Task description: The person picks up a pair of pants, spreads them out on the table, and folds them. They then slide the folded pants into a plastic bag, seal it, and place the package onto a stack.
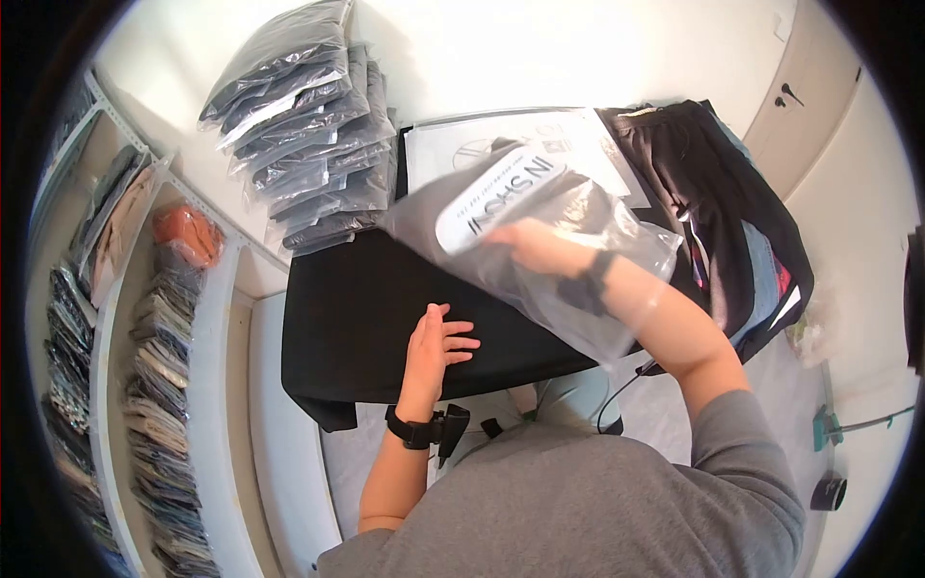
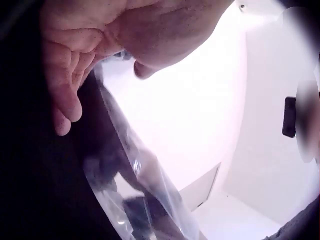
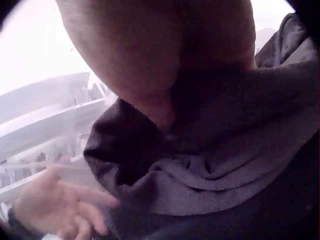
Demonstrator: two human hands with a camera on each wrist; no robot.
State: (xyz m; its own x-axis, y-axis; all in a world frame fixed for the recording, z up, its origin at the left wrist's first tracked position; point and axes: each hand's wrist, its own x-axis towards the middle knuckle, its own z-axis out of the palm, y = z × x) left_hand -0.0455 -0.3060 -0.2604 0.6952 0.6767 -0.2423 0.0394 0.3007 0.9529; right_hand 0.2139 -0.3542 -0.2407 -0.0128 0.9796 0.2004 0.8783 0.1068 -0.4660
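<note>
We have the clear plastic bag (image 1: 573, 207) tilted above the black-covered table (image 1: 337, 299), just off centre toward one o'clock, its printed lettering facing up. Our right hand (image 1: 530, 246) grips the dark garment (image 3: 215, 185), thumb sunk in its folds; we cannot tell whether this hand is inside or over the plastic. Our left hand (image 1: 436, 347) holds nothing, fingers spread, at eight o'clock from the bag, by the table's near edge. At eleven o'clock we see a tall stack of bagged garments (image 1: 308, 125); at two to three o'clock, loose clothes (image 1: 742, 212) are heaped. White sheets (image 1: 438, 154) lie beyond the bag at twelve o'clock, and shelves (image 1: 111, 356) stand at eight to nine.
</note>
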